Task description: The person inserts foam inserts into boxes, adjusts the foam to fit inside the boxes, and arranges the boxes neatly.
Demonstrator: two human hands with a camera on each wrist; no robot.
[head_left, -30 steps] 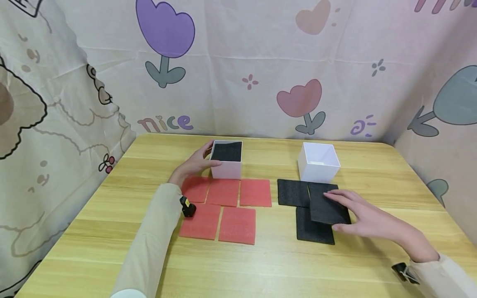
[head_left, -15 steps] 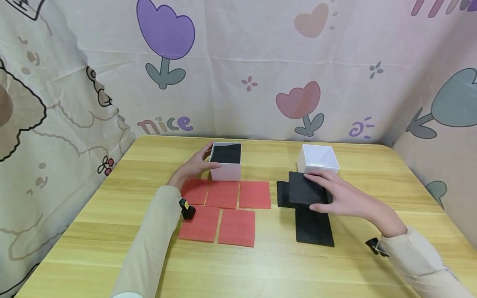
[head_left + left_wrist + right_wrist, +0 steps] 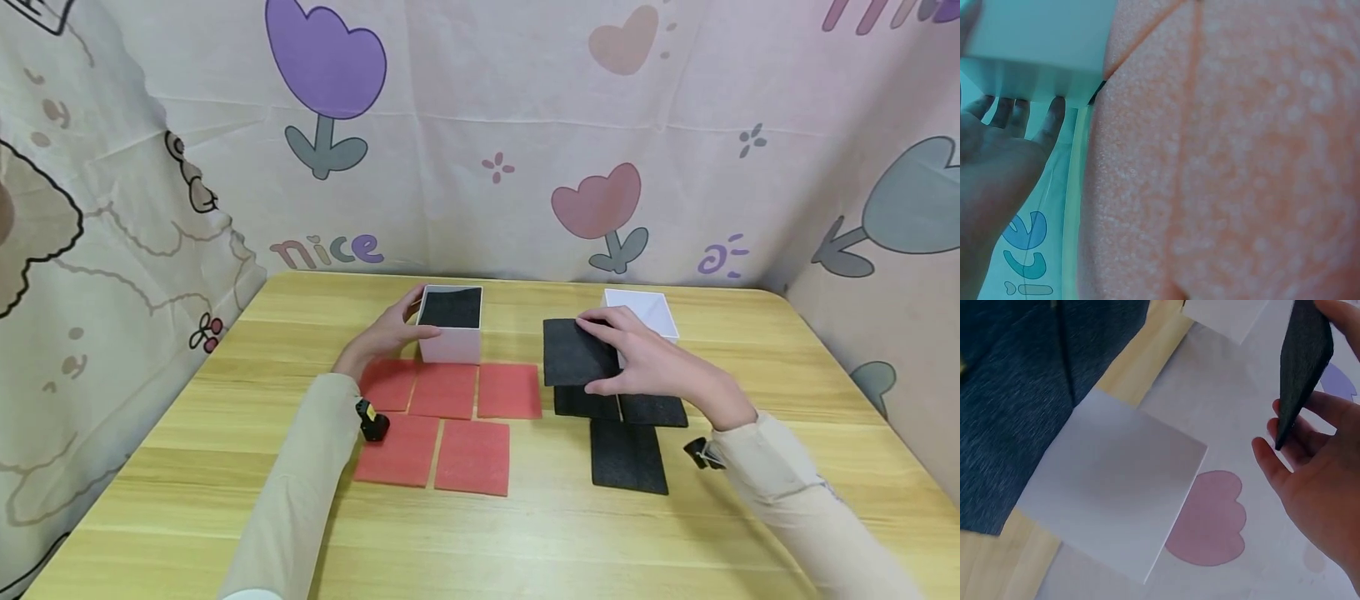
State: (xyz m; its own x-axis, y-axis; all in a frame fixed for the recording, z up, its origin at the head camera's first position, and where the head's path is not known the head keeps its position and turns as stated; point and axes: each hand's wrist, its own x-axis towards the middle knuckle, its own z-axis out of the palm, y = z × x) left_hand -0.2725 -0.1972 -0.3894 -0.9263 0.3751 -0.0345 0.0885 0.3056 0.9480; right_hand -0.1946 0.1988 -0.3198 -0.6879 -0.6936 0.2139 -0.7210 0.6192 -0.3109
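Observation:
My left hand (image 3: 382, 340) grips a small white box (image 3: 452, 347) at its left side, thumb at the front rim and fingers behind. A black square sheet (image 3: 452, 307) fills the opening of that box. With my right hand (image 3: 648, 357) I pinch a black felt-like square (image 3: 573, 354) by its edges, thumb below and fingers above. It hangs over the flat black squares, left of a second white box (image 3: 651, 310). In the right wrist view the held square (image 3: 1304, 369) tilts nearly edge-on between thumb and fingers.
Several red squares (image 3: 472, 458) lie flat in two rows in front of the left box. Flat on the wooden table (image 3: 360, 550) at right are three black squares (image 3: 628, 458). A printed cloth (image 3: 450, 100) hangs behind the table.
My right hand has lifted the black square off the others and carried it left and up, toward the gap between the boxes. My left hand stays on its box.

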